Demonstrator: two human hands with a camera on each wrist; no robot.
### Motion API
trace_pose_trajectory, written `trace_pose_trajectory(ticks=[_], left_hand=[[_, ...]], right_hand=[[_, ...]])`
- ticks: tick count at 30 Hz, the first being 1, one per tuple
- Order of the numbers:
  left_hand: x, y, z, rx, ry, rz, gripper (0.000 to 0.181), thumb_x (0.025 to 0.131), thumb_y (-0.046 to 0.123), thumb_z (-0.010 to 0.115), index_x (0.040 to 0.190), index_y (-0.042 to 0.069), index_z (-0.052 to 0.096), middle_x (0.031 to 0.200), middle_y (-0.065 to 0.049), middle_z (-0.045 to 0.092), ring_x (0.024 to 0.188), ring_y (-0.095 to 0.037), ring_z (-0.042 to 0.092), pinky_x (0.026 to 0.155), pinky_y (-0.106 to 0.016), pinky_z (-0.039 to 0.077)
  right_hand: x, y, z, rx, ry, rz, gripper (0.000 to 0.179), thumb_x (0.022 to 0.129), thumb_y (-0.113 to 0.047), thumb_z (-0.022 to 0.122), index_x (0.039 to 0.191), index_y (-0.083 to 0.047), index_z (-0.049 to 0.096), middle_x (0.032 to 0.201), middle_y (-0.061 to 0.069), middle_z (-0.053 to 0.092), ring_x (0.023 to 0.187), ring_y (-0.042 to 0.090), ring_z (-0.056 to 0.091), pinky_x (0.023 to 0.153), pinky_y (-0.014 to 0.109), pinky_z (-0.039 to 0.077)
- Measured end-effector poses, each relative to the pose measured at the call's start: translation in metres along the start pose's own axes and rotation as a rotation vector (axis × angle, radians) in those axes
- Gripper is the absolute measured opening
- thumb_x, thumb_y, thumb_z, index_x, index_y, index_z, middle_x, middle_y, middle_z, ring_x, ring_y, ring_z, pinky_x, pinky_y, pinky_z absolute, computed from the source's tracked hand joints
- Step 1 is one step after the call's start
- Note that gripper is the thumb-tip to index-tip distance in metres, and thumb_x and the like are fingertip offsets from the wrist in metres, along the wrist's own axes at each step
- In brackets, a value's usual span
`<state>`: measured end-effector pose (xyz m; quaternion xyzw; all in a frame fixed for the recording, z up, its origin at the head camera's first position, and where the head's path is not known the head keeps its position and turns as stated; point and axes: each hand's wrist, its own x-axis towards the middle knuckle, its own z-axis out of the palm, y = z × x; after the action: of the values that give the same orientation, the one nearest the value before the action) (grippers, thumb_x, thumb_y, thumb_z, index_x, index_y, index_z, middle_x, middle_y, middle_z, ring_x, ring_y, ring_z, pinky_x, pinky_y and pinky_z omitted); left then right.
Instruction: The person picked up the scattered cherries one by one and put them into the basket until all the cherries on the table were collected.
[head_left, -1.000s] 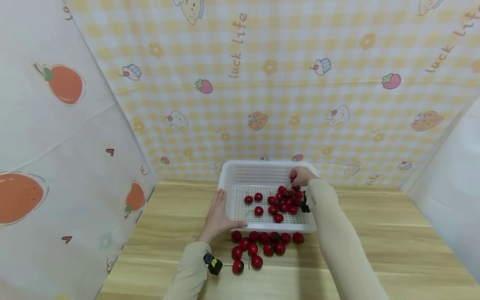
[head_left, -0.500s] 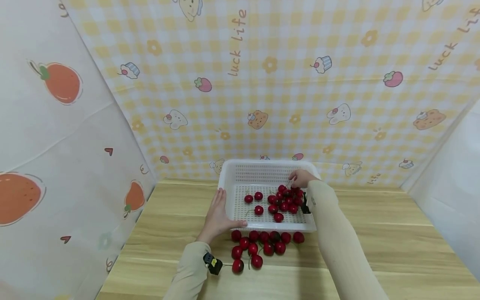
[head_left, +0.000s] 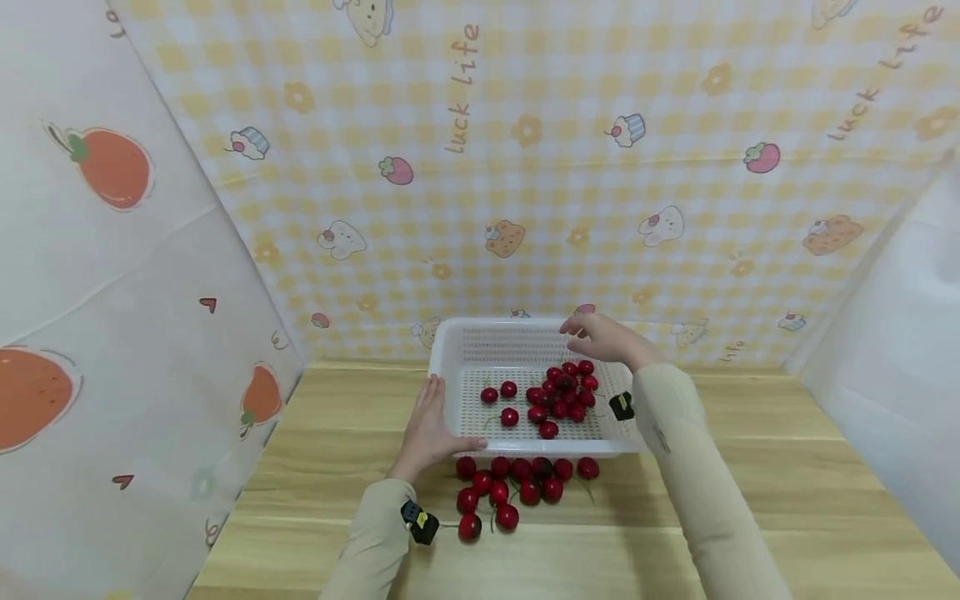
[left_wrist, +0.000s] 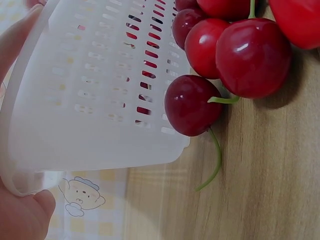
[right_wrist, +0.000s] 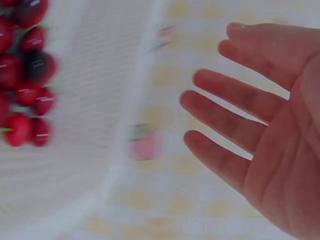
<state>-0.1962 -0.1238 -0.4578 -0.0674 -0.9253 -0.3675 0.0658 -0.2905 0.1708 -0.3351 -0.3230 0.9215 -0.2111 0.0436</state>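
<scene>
My left hand point(head_left: 430, 435) holds the front-left corner of a white plastic basket point(head_left: 517, 447), thumb along the front rim and fingers at the left side. In the left wrist view, the basket point(left_wrist: 100, 140) has a slotted wall, and a fingertip point(left_wrist: 45, 200) shows beneath its rim. Red cherries point(head_left: 562, 396) lie heaped in the basket's right half, with a few apart on its left. Above the back right rim is my right hand point(head_left: 603, 337); its palm and spread fingers show in the right wrist view, holding nothing.
Several more cherries point(head_left: 498, 492), some with green stems, lie on the wooden table point(head_left: 315, 467) just before the basket. A yellow checked cloth point(head_left: 540, 192) hangs close behind it, and a white printed cloth point(head_left: 150, 333) on the left.
My right hand has let go of a cherry over the heap in the basket, then risen from it with its fingers opening. My left hand keeps its place at the basket corner.
</scene>
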Motion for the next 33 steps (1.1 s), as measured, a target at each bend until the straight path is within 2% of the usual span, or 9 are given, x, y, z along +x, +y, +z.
trace_pose_trajectory(ticks=[4, 7, 9, 12, 15, 18, 22, 29, 33], left_hand=[[0.001, -0.003, -0.002, 0.020, -0.010, -0.008, 0.131, 0.045, 0.054, 0.083, 0.142, -0.004, 0.017, 0.149, -0.020, 0.012, 0.138, -0.030, 0.008, 0.111, -0.045, 0.013], [0.002, -0.005, -0.004, 0.038, -0.006, -0.009, 0.131, 0.045, 0.055, 0.082, 0.142, -0.004, 0.017, 0.149, -0.021, 0.012, 0.138, -0.031, 0.009, 0.111, -0.045, 0.013], [0.002, -0.004, -0.005, 0.034, -0.002, -0.009, 0.130, 0.046, 0.054, 0.083, 0.142, -0.004, 0.018, 0.149, -0.021, 0.012, 0.138, -0.031, 0.010, 0.111, -0.045, 0.013], [0.003, -0.004, -0.007, 0.032, -0.008, -0.008, 0.130, 0.046, 0.054, 0.083, 0.142, -0.004, 0.018, 0.149, -0.021, 0.012, 0.138, -0.031, 0.010, 0.111, -0.045, 0.013], [0.003, -0.002, -0.007, 0.020, -0.012, -0.001, 0.129, 0.046, 0.053, 0.083, 0.142, -0.005, 0.018, 0.149, -0.021, 0.012, 0.138, -0.031, 0.009, 0.111, -0.045, 0.012], [0.003, -0.001, -0.006, 0.015, -0.015, 0.007, 0.129, 0.047, 0.053, 0.083, 0.142, -0.005, 0.018, 0.148, -0.022, 0.012, 0.138, -0.032, 0.009, 0.111, -0.045, 0.012], [0.002, 0.000, -0.003, 0.026, -0.021, 0.006, 0.129, 0.046, 0.053, 0.083, 0.142, -0.004, 0.018, 0.148, -0.022, 0.013, 0.138, -0.032, 0.009, 0.112, -0.044, 0.011], [0.002, -0.001, -0.001, 0.012, -0.015, 0.008, 0.128, 0.047, 0.052, 0.083, 0.142, -0.003, 0.019, 0.149, -0.022, 0.013, 0.138, -0.030, 0.009, 0.112, -0.044, 0.012], [0.001, -0.001, 0.000, 0.019, -0.022, 0.006, 0.128, 0.047, 0.053, 0.083, 0.142, -0.003, 0.018, 0.149, -0.022, 0.013, 0.138, -0.030, 0.009, 0.112, -0.044, 0.011]], right_hand=[[-0.035, -0.039, -0.003, -0.080, 0.130, -0.134, 0.027, 0.084, -0.007, 0.061, 0.110, 0.002, 0.060, 0.108, 0.017, 0.062, 0.095, 0.030, 0.059, 0.084, 0.044, 0.049], [-0.062, -0.062, 0.004, -0.100, 0.187, -0.236, 0.025, 0.082, -0.007, 0.064, 0.106, -0.001, 0.062, 0.103, 0.011, 0.064, 0.092, 0.024, 0.061, 0.081, 0.038, 0.051], [-0.077, -0.073, 0.013, -0.081, 0.182, -0.273, 0.023, 0.081, -0.008, 0.065, 0.103, -0.002, 0.063, 0.100, 0.008, 0.065, 0.091, 0.019, 0.061, 0.080, 0.034, 0.052], [-0.097, -0.081, 0.033, -0.049, 0.129, -0.249, 0.023, 0.081, -0.011, 0.065, 0.102, -0.004, 0.063, 0.099, 0.005, 0.065, 0.087, 0.015, 0.061, 0.076, 0.030, 0.053], [-0.110, -0.079, 0.060, -0.013, 0.063, -0.175, 0.024, 0.081, -0.011, 0.065, 0.103, -0.003, 0.063, 0.100, 0.006, 0.065, 0.087, 0.017, 0.061, 0.076, 0.030, 0.053], [-0.120, -0.070, 0.088, -0.023, 0.013, -0.096, 0.026, 0.080, -0.011, 0.066, 0.104, -0.002, 0.063, 0.102, 0.008, 0.063, 0.091, 0.022, 0.061, 0.077, 0.033, 0.052], [-0.128, -0.052, 0.117, -0.084, 0.024, -0.032, 0.028, 0.079, -0.011, 0.068, 0.103, 0.001, 0.062, 0.104, 0.011, 0.060, 0.096, 0.027, 0.058, 0.080, 0.040, 0.051], [-0.133, -0.027, 0.143, -0.130, 0.110, -0.026, 0.035, 0.075, -0.007, 0.070, 0.106, 0.007, 0.061, 0.107, 0.019, 0.058, 0.095, 0.033, 0.057, 0.083, 0.046, 0.048], [-0.132, -0.019, 0.151, -0.128, 0.099, 0.001, 0.037, 0.073, -0.006, 0.070, 0.106, 0.007, 0.061, 0.107, 0.021, 0.058, 0.096, 0.035, 0.057, 0.083, 0.048, 0.048]])
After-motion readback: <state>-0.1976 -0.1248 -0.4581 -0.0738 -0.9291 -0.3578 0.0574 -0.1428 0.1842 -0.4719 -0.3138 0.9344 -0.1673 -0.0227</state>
